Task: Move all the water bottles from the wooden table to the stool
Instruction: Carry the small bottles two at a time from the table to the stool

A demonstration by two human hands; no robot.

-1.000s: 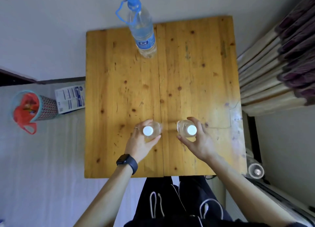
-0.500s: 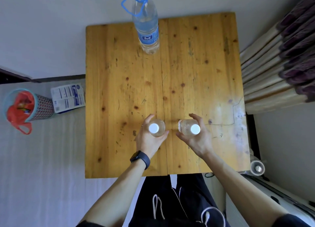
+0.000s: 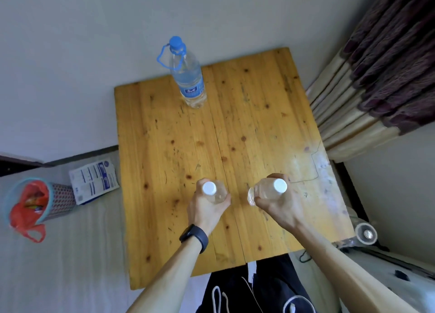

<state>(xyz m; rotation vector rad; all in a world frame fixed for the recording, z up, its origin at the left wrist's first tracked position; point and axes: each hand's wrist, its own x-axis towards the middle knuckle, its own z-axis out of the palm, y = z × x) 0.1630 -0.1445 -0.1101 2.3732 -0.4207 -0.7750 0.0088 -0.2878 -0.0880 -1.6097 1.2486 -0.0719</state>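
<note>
Two small clear bottles with white caps are over the near half of the wooden table (image 3: 164, 136). My left hand (image 3: 206, 209) grips the left small bottle (image 3: 213, 191) around its body. My right hand (image 3: 280, 207) grips the right small bottle (image 3: 266, 191), which leans to the right. A tall water bottle (image 3: 188, 77) with a blue cap, blue carry loop and blue label stands upright at the table's far edge. No stool is in view.
Left of the table stand a mesh bin (image 3: 37, 204) lined with a red bag and a white-and-blue packet (image 3: 94, 179) on the floor. A striped curtain (image 3: 376, 77) hangs at the right. A roll (image 3: 366, 234) lies by the table's near right corner.
Both hands have closed tighter around the small bottles and the right bottle now tilts. The camera view has shifted, so the table sits lower and further right in the frame.
</note>
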